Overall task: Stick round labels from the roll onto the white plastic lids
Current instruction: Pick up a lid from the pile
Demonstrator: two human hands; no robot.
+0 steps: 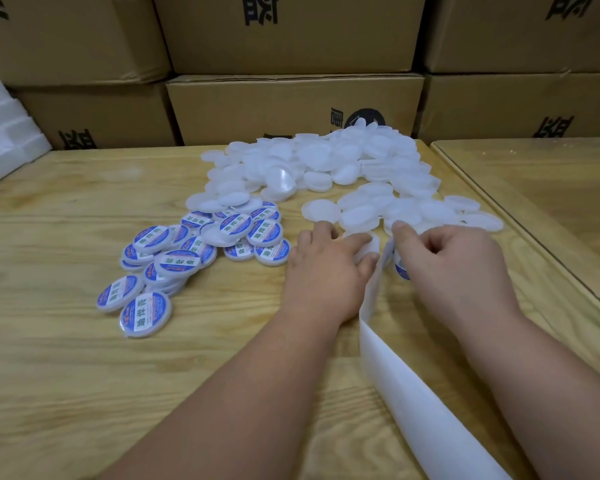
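Near the heap, the left hand (326, 268) grips a blank white plastic lid (367, 249); the right hand (454, 261) pinches a blue-rimmed round label (401, 268), which may land crooked.

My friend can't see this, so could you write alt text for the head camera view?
A person's left hand holds a plain white lid while the right hand pinches a label strip on a wooden table. Labelled lids lie left, unlabelled lids behind, before cardboard boxes.
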